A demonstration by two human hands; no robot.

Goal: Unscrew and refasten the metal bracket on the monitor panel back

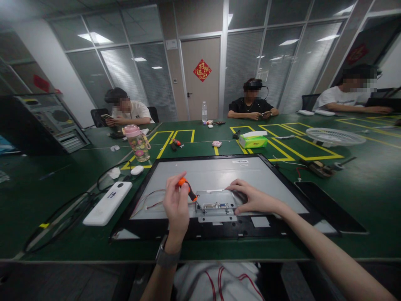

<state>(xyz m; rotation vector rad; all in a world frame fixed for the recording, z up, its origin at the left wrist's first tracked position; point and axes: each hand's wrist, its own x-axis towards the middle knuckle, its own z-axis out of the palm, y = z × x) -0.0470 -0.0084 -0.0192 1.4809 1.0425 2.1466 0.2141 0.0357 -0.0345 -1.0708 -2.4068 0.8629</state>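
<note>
In front of me a monitor panel (pixel 194 171) lies flat on the table, its grey back facing up inside a black frame. A metal bracket (pixel 216 218) with video ports sits near its front edge. My left hand (pixel 177 200) is closed around an orange and black screwdriver (pixel 188 189), which tilts down with its tip at the bracket's left end. My right hand (pixel 252 198) grips the right end of the bracket's metal housing, thumb in front and fingers behind. Thin wires (pixel 153 205) run left from the housing.
Left of the panel are a white power bank (pixel 108 203), black cables (pixel 59 221) and a pink-lidded bottle (pixel 137 144). A black phone-like slab (pixel 328 205) lies on the right. Beyond are a green tissue pack (pixel 253 141) and a white round grille (pixel 338 137). Several people sit across the table.
</note>
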